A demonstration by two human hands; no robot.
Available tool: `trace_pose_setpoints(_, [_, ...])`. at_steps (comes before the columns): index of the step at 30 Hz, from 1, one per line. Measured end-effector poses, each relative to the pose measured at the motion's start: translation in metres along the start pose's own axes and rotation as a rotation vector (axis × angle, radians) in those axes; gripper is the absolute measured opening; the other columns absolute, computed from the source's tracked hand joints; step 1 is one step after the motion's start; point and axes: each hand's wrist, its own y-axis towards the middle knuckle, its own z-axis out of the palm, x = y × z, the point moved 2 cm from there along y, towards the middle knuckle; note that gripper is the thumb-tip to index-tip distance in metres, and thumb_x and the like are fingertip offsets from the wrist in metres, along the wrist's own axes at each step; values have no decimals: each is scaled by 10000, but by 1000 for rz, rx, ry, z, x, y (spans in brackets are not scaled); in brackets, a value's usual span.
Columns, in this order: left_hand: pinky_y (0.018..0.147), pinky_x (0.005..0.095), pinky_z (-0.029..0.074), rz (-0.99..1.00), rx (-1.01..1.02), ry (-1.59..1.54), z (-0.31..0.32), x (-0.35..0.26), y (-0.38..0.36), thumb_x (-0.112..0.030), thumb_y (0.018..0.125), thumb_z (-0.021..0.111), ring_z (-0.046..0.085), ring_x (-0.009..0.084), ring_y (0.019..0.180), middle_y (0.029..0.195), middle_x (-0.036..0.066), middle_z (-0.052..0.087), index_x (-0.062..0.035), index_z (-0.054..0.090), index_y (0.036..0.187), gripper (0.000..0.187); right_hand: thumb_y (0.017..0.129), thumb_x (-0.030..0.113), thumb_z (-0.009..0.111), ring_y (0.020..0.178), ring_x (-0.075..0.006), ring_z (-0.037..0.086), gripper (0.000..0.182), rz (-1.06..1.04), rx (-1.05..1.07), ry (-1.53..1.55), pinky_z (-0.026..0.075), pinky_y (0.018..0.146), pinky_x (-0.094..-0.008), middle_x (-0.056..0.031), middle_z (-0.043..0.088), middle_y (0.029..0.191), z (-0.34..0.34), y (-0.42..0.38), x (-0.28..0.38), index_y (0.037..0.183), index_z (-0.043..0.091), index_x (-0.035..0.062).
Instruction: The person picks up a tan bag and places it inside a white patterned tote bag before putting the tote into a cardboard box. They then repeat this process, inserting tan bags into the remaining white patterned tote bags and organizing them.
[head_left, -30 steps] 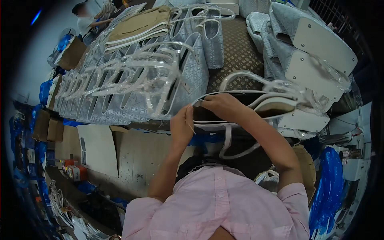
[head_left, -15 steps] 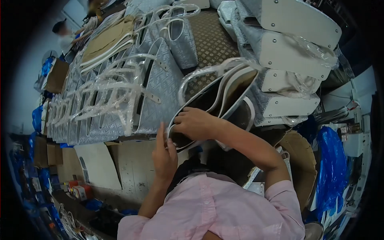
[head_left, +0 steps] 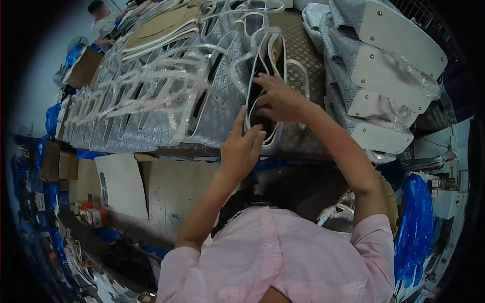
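A silvery patterned handbag (head_left: 277, 144) with pale rims and a dark interior stands on the table, its mouth facing up. My left hand (head_left: 242, 151) rests against the near end of the handbag, index finger stretched along its outer side and thumb by the rim. Over the mouth, my right hand (head_left: 280, 101) has its fingers spread, some reaching inside by the dark lining. Clear-wrapped handles rise from the bag's two sides. Close on the left stands a row of similar bags (head_left: 217, 113) with plastic-wrapped handles.
Bags with white riveted flaps (head_left: 386, 73) are stacked on the right. Tan and white flat pieces (head_left: 164, 28) lie across the bags at back left. A patterned cloth (head_left: 298, 55) covers the table. Blue plastic (head_left: 417, 227) hangs at right; another person (head_left: 103, 22) is at far left.
The handbag has moved forward and turned more upright, beside the row of bags. Both my hands have moved forward with it, and my right fingers have spread.
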Motion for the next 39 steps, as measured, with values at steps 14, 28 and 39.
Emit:
trace_pose_setpoints(14, [1060,422,285,836,718,367,-10,3,41,-246,791,652,565,267,969,801,101,604,-32,570,870,243,871,296,581,882,-275,586,274,805,-985,35,455,755,-364,-130,601,990,34,-46,18,963,641,45])
trace_pose_setpoints(28, [771,350,392,834,542,155,-8,18,40,-267,841,605,553,265,678,606,99,536,-60,545,686,266,859,322,561,663,-243,638,357,1046,-607,437,474,633,-330,-160,658,749,14,-33,-9,944,665,-9])
trace_pose_setpoints(39, [680,326,408,985,308,-2,1,28,37,-209,782,652,537,230,550,551,83,550,-69,539,600,256,873,198,583,650,-129,621,240,1008,-782,197,461,600,-259,-116,675,760,24,-40,-20,954,662,-14])
